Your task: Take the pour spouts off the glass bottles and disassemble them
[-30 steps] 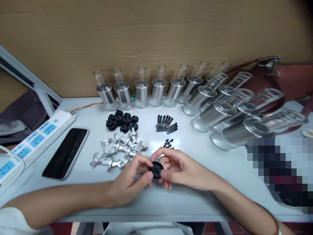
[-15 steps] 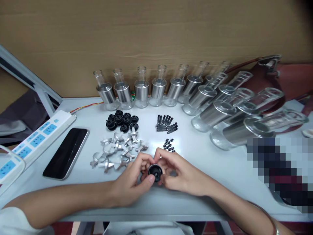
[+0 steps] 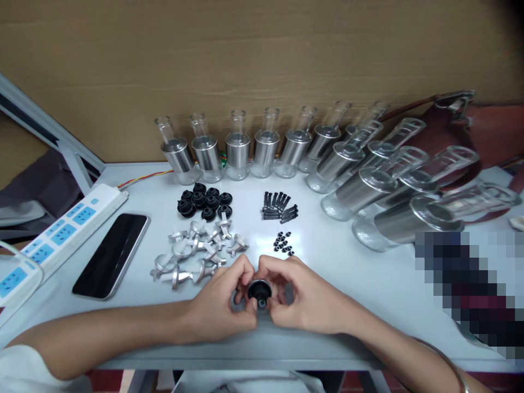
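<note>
Near the table's front edge, a round black part with a metallic rim [image 3: 260, 289] is gripped between both hands, a small ringed tip pointing toward me. My left hand [image 3: 231, 300] has its fingers curled round the left side, with the thumb by the tip. On the right side my right hand [image 3: 292, 295] pinches the same part with thumb and fingers. Beyond the hands lie silver metal pieces [image 3: 182, 250], a cluster of black stoppers [image 3: 199, 200], black slim pieces [image 3: 279, 210] and tiny black pieces [image 3: 282, 242]. The undersides of the fingers are hidden.
Glass bottles with steel sleeves [image 3: 266, 147] line the back and right of the white table [image 3: 327, 273]. At the left are a black phone [image 3: 110, 256] and a power strip [image 3: 61, 234]. A brown bag [image 3: 442, 125] rests at the back right.
The black part has tipped so its tip points lower toward me. My left thumb has moved down off its face, and my right thumb has closed in beside the tip.
</note>
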Demonstrator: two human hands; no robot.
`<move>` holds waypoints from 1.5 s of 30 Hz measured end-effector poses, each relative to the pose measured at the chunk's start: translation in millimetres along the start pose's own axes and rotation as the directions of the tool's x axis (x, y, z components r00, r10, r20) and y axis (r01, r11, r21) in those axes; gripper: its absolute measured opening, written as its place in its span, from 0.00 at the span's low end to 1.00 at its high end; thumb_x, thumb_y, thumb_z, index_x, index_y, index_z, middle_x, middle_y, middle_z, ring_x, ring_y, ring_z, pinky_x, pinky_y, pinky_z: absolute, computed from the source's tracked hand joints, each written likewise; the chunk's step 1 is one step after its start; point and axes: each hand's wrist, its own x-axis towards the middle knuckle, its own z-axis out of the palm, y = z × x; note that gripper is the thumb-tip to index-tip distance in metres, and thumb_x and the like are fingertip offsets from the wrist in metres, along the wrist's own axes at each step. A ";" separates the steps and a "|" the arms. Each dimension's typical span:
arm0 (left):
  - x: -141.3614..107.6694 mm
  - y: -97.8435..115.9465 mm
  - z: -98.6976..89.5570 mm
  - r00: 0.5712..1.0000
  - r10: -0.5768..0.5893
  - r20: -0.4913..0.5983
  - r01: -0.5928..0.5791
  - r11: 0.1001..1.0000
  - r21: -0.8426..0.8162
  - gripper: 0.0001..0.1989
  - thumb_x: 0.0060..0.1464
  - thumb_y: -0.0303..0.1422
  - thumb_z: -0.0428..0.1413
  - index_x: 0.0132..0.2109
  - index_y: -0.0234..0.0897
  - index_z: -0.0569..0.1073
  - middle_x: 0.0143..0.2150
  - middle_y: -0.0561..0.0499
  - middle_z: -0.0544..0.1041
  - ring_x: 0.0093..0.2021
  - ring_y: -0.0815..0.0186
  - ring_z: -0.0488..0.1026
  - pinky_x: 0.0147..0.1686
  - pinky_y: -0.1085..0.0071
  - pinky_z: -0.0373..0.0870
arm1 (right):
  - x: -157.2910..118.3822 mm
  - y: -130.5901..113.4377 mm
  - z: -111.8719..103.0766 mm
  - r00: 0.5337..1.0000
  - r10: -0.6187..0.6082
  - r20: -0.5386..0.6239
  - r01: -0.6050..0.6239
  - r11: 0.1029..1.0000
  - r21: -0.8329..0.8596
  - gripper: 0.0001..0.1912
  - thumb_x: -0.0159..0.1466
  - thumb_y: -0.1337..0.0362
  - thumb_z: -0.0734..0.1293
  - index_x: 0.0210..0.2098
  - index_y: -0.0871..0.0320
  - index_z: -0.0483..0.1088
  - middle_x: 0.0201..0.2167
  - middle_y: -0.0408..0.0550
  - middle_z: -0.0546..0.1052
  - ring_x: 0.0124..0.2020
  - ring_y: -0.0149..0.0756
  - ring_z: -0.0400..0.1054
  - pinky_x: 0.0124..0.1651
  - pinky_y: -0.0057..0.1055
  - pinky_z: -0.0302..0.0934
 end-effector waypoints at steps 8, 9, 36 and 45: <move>-1.3 -4.2 2.8 0.997 0.080 0.006 -0.080 0.996 0.047 0.13 0.43 0.27 0.50 0.31 0.42 0.50 0.24 0.59 0.57 0.23 0.71 0.55 0.23 0.75 0.53 | -1.5 3.1 0.4 0.999 0.009 0.051 -0.010 1.000 0.011 0.09 0.48 0.71 0.64 0.29 0.56 0.62 0.20 0.36 0.68 0.20 0.26 0.58 0.24 0.23 0.54; -1.1 -4.7 3.0 0.997 0.080 0.010 -0.080 0.996 0.041 0.13 0.43 0.27 0.50 0.31 0.42 0.50 0.24 0.59 0.57 0.23 0.71 0.55 0.23 0.74 0.53 | -1.6 3.1 0.8 0.999 0.007 0.053 -0.008 1.000 0.019 0.09 0.48 0.71 0.64 0.29 0.56 0.61 0.21 0.37 0.69 0.20 0.26 0.58 0.24 0.23 0.55; -2.5 -17.7 -1.5 0.968 0.224 -0.113 -0.238 0.961 -0.137 0.14 0.60 0.31 0.56 0.51 0.45 0.64 0.50 0.48 0.67 0.54 0.62 0.64 0.53 0.64 0.62 | -5.1 -2.5 -24.0 0.970 -0.212 -0.116 0.193 0.969 -0.157 0.09 0.59 0.63 0.70 0.39 0.56 0.68 0.35 0.45 0.77 0.35 0.33 0.72 0.41 0.28 0.66; -5.5 -15.0 -0.6 0.989 0.143 -0.033 -0.147 0.971 -0.188 0.14 0.60 0.30 0.55 0.51 0.43 0.63 0.50 0.46 0.69 0.51 0.62 0.69 0.52 0.62 0.65 | 1.7 13.3 -61.3 0.670 -0.130 -0.731 -0.371 0.794 -0.481 0.05 0.58 0.64 0.64 0.28 0.57 0.70 0.22 0.45 0.75 0.24 0.36 0.68 0.30 0.31 0.56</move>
